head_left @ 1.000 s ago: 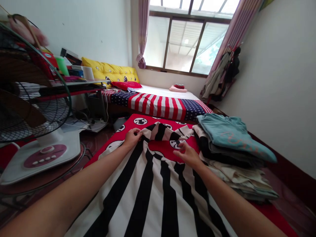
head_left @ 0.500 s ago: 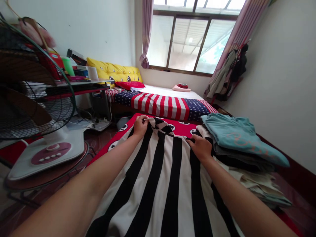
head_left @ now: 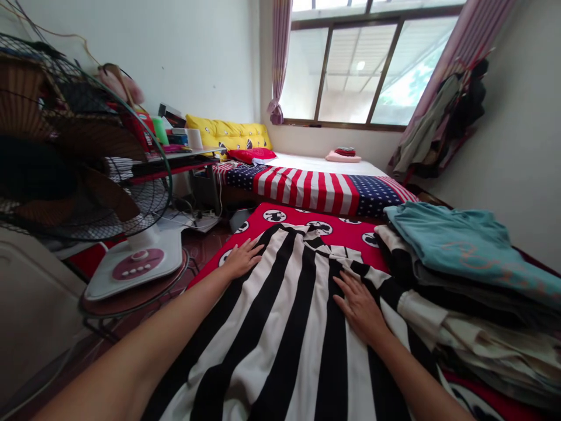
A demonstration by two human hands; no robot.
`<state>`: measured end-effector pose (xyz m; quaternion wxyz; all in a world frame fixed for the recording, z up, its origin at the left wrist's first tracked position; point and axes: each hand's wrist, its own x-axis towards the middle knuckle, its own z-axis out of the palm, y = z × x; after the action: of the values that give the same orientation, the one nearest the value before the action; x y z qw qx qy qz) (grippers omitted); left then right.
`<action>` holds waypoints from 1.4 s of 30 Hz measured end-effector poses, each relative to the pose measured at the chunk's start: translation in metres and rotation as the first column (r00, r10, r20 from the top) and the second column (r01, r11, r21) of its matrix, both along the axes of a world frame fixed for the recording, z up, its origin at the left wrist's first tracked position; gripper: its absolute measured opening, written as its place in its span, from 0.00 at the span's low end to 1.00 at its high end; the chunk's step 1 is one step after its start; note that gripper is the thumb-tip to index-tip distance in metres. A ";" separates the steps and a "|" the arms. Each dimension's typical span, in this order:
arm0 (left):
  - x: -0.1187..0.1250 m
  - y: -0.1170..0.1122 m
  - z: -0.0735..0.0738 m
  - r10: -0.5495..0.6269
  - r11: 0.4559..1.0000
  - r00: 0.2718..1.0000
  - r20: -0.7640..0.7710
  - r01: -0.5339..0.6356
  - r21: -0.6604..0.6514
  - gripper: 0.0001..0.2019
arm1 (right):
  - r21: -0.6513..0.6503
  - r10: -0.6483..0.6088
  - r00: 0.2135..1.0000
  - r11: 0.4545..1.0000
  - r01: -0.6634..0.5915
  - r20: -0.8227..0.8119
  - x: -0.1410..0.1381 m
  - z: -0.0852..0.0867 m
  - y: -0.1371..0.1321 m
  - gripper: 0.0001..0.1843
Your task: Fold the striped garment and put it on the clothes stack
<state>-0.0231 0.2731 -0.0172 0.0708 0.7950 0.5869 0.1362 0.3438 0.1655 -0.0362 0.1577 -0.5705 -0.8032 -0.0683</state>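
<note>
A black-and-white striped shirt [head_left: 302, 304] lies spread out in front of me, its collar end pointing away. Beneath it is a red cloth [head_left: 284, 213] with round black-and-white cartoon prints. My left hand [head_left: 240, 259] rests flat on the shirt's upper left edge, fingers spread. On the upper right part, near the sleeve, my right hand [head_left: 360, 304] also lies flat with its fingers apart. Neither hand grips the fabric. Some wrinkles run through the shirt's lower part.
Close on the right stands a pile of folded clothes, a light blue shirt [head_left: 464, 240] on top. A fan [head_left: 135, 263] sits on a round stool at the left. Behind are a bed with a flag-patterned cover [head_left: 307, 190] and a cluttered desk [head_left: 193, 153].
Both hands have let go of the shirt's collar end and moved nearer, opening flat on the fabric. The shirt's top now lies down on the red cloth. My view has shifted left.
</note>
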 end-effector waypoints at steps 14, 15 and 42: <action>-0.004 -0.083 0.017 0.488 0.872 0.872 0.046 -0.489 0.003 0.45 | -0.089 -0.194 0.973 0.975 0.206 0.128 -0.013 -0.001 -0.003 0.28; -0.005 -0.088 0.017 0.480 0.877 0.875 0.061 -0.480 -0.017 0.44 | -0.100 -0.217 0.968 0.968 0.230 0.130 -0.014 -0.001 -0.004 0.28; -0.022 -0.188 -0.031 -0.049 0.982 0.995 0.090 0.032 0.184 0.21 | -0.418 -0.196 0.961 0.903 0.100 -0.193 0.052 0.024 -0.133 0.31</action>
<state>-0.0452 0.0852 -0.0481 0.0278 0.8026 0.5517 0.2251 0.3956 0.0326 -0.0121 0.1227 -0.6543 -0.7301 0.1542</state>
